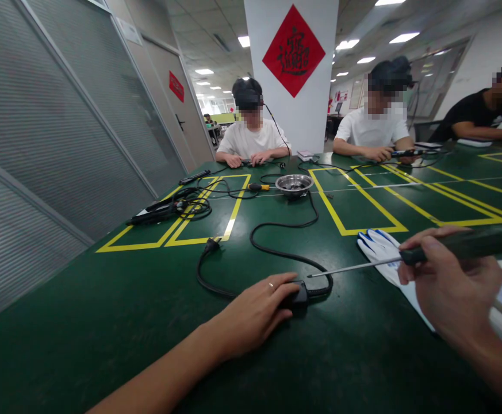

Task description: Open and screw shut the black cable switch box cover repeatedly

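My left hand (251, 316) rests over a small black plastic box (301, 294) on the green table, thumb and fingers on either side of it. A black cord (272, 248) leaves the box's right end and curves away toward the bowl. From its left side another length runs to a two-pin plug (211, 245). In my right hand (453, 293) is a screwdriver (470, 244) with a dark handle, held nearly level. Its tip points left, close to the box's right end; whether it touches I cannot tell. My palm hides part of the box.
A white and blue glove (380, 253) lies beneath the screwdriver shaft. Farther off are a metal bowl (294, 183), a yellow-handled tool (259, 187) and coiled black cables (190, 208). Yellow tape marks rectangles on the table (104, 322). Several people sit across from me.
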Demonstrator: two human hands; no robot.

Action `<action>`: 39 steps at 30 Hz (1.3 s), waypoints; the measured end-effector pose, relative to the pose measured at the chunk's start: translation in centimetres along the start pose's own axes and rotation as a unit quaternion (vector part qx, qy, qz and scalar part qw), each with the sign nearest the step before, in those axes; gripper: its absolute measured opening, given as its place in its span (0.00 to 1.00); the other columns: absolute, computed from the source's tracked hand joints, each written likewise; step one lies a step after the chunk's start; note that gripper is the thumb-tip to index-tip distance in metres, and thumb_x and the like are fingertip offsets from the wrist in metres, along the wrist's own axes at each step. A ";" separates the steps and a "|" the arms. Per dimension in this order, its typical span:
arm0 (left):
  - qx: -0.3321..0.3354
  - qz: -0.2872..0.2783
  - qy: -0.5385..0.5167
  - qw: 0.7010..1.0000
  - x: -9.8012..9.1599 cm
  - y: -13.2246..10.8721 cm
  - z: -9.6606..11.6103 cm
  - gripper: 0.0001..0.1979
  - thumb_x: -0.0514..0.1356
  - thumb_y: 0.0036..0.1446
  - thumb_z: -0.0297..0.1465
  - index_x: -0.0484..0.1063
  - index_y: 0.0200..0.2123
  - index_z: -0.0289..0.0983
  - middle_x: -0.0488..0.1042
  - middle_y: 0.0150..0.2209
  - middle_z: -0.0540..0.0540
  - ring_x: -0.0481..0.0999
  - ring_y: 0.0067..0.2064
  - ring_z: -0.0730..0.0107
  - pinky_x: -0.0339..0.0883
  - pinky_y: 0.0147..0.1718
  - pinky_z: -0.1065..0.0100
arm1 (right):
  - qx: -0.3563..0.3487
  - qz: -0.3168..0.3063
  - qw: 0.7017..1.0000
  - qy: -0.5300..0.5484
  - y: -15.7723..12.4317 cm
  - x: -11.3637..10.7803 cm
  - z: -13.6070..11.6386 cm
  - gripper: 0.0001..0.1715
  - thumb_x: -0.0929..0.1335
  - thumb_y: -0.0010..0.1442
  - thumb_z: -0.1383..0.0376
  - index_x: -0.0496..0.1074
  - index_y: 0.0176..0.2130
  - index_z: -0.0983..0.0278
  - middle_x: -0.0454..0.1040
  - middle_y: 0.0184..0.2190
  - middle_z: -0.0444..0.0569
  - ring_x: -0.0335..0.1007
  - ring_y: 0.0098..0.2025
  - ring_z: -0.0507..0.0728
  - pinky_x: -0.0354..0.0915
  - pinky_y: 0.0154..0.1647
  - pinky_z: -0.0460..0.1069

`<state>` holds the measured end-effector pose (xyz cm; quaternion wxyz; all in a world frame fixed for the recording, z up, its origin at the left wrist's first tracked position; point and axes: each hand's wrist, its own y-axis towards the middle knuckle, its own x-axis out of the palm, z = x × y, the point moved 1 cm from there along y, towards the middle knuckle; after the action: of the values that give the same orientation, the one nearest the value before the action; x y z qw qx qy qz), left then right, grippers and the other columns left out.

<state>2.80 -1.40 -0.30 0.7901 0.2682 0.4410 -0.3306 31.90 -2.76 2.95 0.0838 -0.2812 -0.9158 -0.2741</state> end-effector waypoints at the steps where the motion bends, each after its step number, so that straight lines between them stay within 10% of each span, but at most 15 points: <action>1: 0.002 -0.017 0.016 1.000 0.4 0.1 0.2 0.23 0.55 0.64 0.27 0.56 0.60 0.42 0.58 0.63 0.42 0.60 0.62 0.59 0.56 0.61 0.54 | 0.000 -0.005 1.000 -0.002 0.0 -0.1 0.0 0.13 0.73 0.49 0.67 0.67 0.35 0.61 0.74 0.25 0.44 0.67 0.17 0.55 0.60 0.10 0.49; 10: -0.020 -0.040 0.065 0.997 0.9 0.2 0.6 0.23 0.54 0.65 0.26 0.54 0.61 0.41 0.58 0.62 0.44 0.61 0.61 0.58 0.58 0.60 0.53 | 0.012 -0.068 0.997 -0.047 -1.2 0.2 0.5 0.12 0.71 0.53 0.64 0.65 0.37 0.60 0.73 0.30 0.43 0.67 0.19 0.54 0.62 0.13 0.51; 18: -0.024 -0.036 0.074 0.996 0.9 0.3 0.8 0.22 0.52 0.66 0.27 0.55 0.61 0.43 0.58 0.62 0.45 0.61 0.60 0.59 0.59 0.60 0.53 | -0.027 -0.132 0.991 0.019 -1.0 -0.1 -0.2 0.21 0.61 0.59 0.47 0.70 0.36 0.60 0.69 0.36 0.48 0.68 0.38 0.56 0.67 0.39 0.53; 21: -0.026 -0.034 0.070 0.997 0.8 0.3 0.8 0.22 0.52 0.65 0.26 0.55 0.61 0.43 0.59 0.62 0.45 0.61 0.60 0.59 0.59 0.59 0.53 | -0.036 -0.102 0.994 -0.001 -1.2 0.1 -0.7 0.20 0.67 0.56 0.55 0.70 0.47 0.59 0.69 0.39 0.47 0.69 0.39 0.56 0.66 0.44 0.54; 26: -0.029 -0.036 0.065 0.997 0.8 0.4 0.8 0.23 0.52 0.65 0.26 0.54 0.62 0.44 0.58 0.62 0.46 0.61 0.60 0.59 0.59 0.59 0.54 | -0.170 -0.030 0.977 -0.123 -1.3 0.2 -1.6 0.59 0.76 0.41 0.71 0.49 0.65 0.52 0.73 0.40 0.45 0.73 0.35 0.57 0.70 0.40 0.58; 31: -0.041 -0.039 0.052 0.997 0.9 0.5 1.0 0.24 0.52 0.64 0.25 0.54 0.62 0.44 0.59 0.62 0.47 0.61 0.59 0.59 0.58 0.59 0.54 | -0.167 -0.088 0.982 -0.030 -0.8 -0.1 -1.8 0.37 0.69 0.54 0.65 0.58 0.61 0.58 0.72 0.47 0.55 0.75 0.43 0.63 0.68 0.47 0.67; 39: -0.110 -0.045 -0.124 0.985 -1.1 -0.1 0.4 0.25 0.55 0.65 0.34 0.52 0.62 0.47 0.63 0.59 0.47 0.66 0.58 0.62 0.60 0.57 0.59 | -0.195 -0.057 0.978 -0.046 -0.2 -0.5 -1.4 0.29 0.70 0.49 0.68 0.66 0.52 0.57 0.73 0.37 0.48 0.73 0.31 0.58 0.72 0.34 0.60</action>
<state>2.50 -1.46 0.81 0.8474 0.1167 0.3851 -0.3465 32.22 -3.93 3.82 -0.0309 -0.2523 -0.8622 -0.4382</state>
